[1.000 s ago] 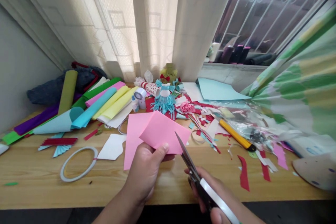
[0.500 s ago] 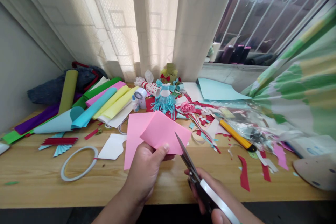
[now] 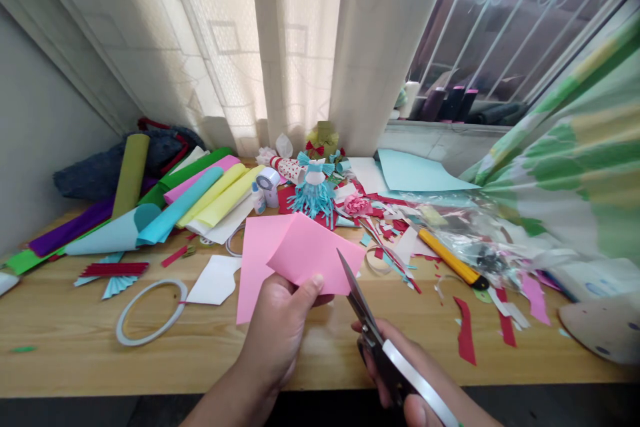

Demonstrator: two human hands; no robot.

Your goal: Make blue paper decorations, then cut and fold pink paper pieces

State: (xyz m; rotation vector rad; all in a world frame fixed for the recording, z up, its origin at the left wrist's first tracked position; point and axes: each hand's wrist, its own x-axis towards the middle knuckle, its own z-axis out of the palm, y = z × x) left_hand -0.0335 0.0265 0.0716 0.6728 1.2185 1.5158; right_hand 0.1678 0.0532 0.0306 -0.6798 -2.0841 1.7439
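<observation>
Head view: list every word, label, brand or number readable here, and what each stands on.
Small plastic bottle: label too small to read.
Yellow utility knife: no legible marking.
White sheet at right edge: blue print, too blurred to read.
No text can be read.

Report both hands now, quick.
Left hand: closed, holding folded pink paper.
Right hand: closed, holding scissors.

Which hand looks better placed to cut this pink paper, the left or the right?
Probably the right hand: it grips the scissors, their blades at the pink paper. The left hand is holding that paper.
</observation>
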